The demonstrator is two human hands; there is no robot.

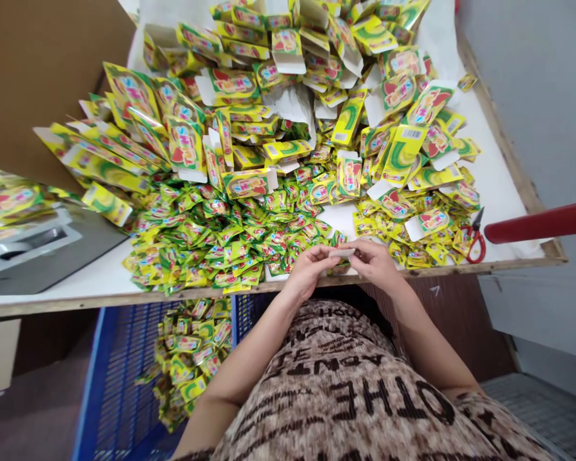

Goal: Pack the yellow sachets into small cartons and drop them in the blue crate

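Observation:
At the table's front edge my left hand (309, 269) and my right hand (372, 261) meet around a small carton (342, 253), whose white flap faces up. Fingers of both hands are closed on it; most of its printed sides are hidden. Just left of my left hand spreads a heap of small green and yellow candy sachets (221, 237). Right of my right hand lies a pile of yellow sachets (417, 250). Beyond them are many yellow printed cartons (249, 182), several with white flaps raised.
Red-handled scissors (476, 243) lie at the table's right front, near a red bar (542, 221). Below the table, a blue crate (120, 378) holds more packets. A large brown cardboard box (43, 77) stands at left, above a tape dispenser (33, 240).

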